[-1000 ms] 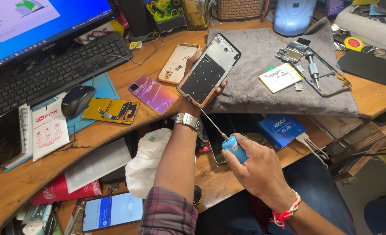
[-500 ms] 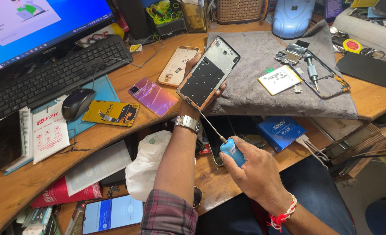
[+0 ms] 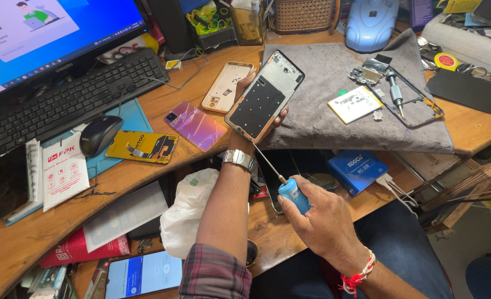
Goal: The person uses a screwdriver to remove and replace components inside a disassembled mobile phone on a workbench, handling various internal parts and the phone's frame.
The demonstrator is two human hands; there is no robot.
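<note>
My left hand [image 3: 252, 132] holds up an opened phone body [image 3: 264, 95] with its back cover off, tilted above the desk edge; only the fingertips show around its sides. A metal watch [image 3: 238, 159] sits on that wrist. My right hand [image 3: 324, 224] grips a blue-handled screwdriver [image 3: 293, 195], and its thin shaft reaches up to the lower corner of the phone body.
A grey cloth [image 3: 334, 116] carries a phone frame [image 3: 417, 108], a second screwdriver [image 3: 394, 88] and small parts. On the wooden desk lie a pink back cover [image 3: 195, 125], a beige case [image 3: 227, 87], a mouse [image 3: 98, 134], a keyboard [image 3: 73, 99], a white bag [image 3: 187, 213] and a blue box [image 3: 361, 169].
The phone body and both hands have shifted only slightly; the screwdriver tip stays at the phone's lower corner.
</note>
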